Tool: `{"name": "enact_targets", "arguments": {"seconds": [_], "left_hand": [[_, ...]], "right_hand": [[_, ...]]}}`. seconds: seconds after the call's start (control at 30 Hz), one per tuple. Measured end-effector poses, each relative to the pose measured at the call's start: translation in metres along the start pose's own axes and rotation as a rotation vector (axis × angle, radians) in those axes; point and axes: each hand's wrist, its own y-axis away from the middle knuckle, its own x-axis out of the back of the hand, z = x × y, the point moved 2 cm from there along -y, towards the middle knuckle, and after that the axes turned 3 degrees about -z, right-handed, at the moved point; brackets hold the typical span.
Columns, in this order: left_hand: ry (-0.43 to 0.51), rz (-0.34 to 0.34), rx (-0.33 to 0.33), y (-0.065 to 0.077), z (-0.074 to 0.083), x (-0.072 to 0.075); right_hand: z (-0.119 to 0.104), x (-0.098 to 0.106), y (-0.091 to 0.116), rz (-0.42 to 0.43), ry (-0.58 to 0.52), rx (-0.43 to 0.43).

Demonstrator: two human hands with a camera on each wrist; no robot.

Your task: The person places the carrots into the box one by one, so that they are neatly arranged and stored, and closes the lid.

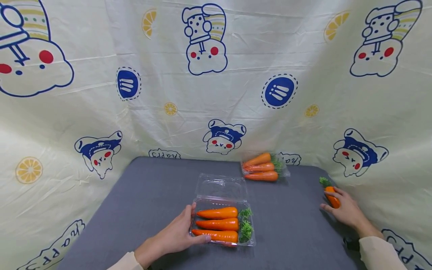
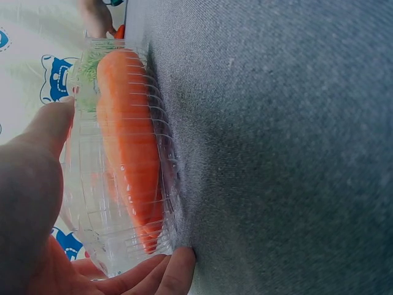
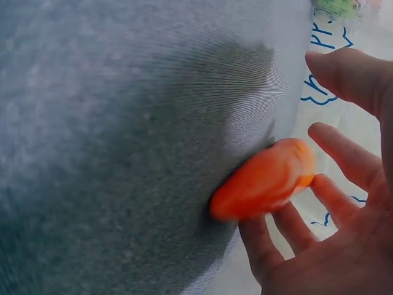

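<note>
A clear hinged plastic box (image 1: 249,240) lies on the table with its lid (image 1: 221,187) folded back. Inside it are several toy carrots (image 1: 217,224), tips to the left and green tops to the right. My left hand (image 1: 177,230) grips the box's left end, thumb over the near rim; in the left wrist view a carrot (image 2: 129,135) shows through the ribbed wall. At the table's right edge, my right hand (image 1: 347,210) is at a single carrot (image 1: 332,197). Its fingers touch that carrot (image 3: 264,181) from one side, while the thumb stands apart from it.
A second clear box (image 1: 285,171) with several carrots (image 1: 261,167) stands at the back right of the grey table (image 1: 162,183). A printed curtain (image 1: 236,105) hangs behind the table and along both sides. Something small and dark (image 1: 351,243) is by my right wrist.
</note>
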Motion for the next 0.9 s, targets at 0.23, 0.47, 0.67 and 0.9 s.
{"name": "enact_targets", "arguments": {"seconds": [0.23,0.47,0.67,0.9], "left_hand": [[-0.013,0.007,-0.016,0.000,0.001,0.001],[-0.008,0.003,-0.003,0.000,0.002,0.000],[-0.010,0.003,-0.001,0.001,0.001,0.000],[-0.005,0.003,0.003,0.002,0.001,-0.001]], "right_hand": [[0.000,-0.003,0.003,0.017,-0.030,0.015],[-0.007,-0.005,0.006,0.033,-0.008,0.038],[-0.016,-0.004,0.008,0.005,-0.014,0.054],[-0.027,-0.004,0.008,0.011,-0.030,0.099]]}}
